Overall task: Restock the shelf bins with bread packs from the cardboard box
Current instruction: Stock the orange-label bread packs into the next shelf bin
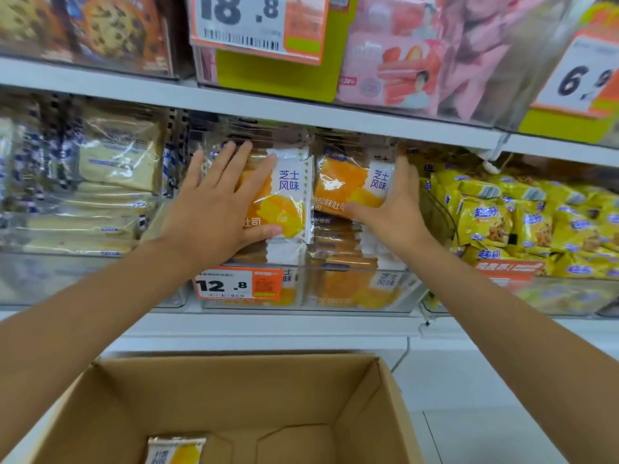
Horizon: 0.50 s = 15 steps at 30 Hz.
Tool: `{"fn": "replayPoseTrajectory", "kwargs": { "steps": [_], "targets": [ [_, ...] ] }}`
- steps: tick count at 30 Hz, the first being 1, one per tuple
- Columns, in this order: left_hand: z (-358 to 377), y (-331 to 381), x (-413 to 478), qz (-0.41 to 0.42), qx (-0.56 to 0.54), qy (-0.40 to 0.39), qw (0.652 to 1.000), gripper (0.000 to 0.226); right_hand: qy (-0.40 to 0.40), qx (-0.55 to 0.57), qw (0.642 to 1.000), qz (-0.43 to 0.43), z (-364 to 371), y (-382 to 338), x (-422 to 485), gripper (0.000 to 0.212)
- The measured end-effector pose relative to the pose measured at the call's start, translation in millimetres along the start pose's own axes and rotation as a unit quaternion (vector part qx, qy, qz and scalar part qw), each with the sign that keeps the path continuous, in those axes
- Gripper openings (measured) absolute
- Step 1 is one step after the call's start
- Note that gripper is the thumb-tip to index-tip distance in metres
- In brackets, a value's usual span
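Note:
Two orange-and-white bread packs stand on top of the stacks in the clear shelf bin (338,298). My left hand (214,205) presses flat on the left bread pack (289,202), fingers straight and spread, thumb along its lower edge. My right hand (397,212) grips the right bread pack (345,184) by its right side, thumb across the front bottom corner. Below, the open cardboard box (234,376) holds one more bread pack (176,450) at its near left.
Pale bread packs (114,162) fill the bin to the left, yellow snack bags (536,222) the bin to the right. An orange 12.8 price tag (239,284) hangs on the bin front. The upper shelf edge (268,110) runs just above the hands.

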<state>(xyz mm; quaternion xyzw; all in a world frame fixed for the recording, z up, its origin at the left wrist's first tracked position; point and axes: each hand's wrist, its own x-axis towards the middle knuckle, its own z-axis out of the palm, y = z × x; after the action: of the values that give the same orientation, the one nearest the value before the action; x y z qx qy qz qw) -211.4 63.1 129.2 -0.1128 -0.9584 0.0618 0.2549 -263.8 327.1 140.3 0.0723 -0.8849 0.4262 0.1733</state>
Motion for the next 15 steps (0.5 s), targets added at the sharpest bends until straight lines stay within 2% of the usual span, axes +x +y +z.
{"fn": "replayPoseTrajectory", "kwargs": {
  "steps": [2, 7, 9, 12, 15],
  "targets": [
    [-0.2, 0.3, 0.0, -0.001, -0.005, -0.003, 1.0, 0.094, -0.032, -0.023, 0.999, -0.018, 3.1, -2.6, 5.4, 0.102],
    [-0.1, -2.0, 1.3, 0.003, -0.012, -0.008, 1.0, 0.095, -0.074, -0.054, 0.996, 0.0, 0.4, -7.5, 28.6, 0.1],
    [0.4, -2.5, 1.6, 0.005, -0.014, -0.007, 1.0, 0.095, -0.039, -0.143, 0.988, -0.03, -1.2, -2.8, 20.8, 0.096],
    [0.5, -3.0, 0.8, 0.009, -0.013, -0.011, 1.0, 0.094, -0.016, -0.285, 0.953, -0.106, -0.1, 4.1, 6.5, 0.088],
    [-0.1, -4.3, 1.4, 0.012, -0.019, -0.016, 1.0, 0.095, -0.085, -0.25, 0.957, -0.117, -4.1, 4.7, 15.6, 0.084]
  ]
}}
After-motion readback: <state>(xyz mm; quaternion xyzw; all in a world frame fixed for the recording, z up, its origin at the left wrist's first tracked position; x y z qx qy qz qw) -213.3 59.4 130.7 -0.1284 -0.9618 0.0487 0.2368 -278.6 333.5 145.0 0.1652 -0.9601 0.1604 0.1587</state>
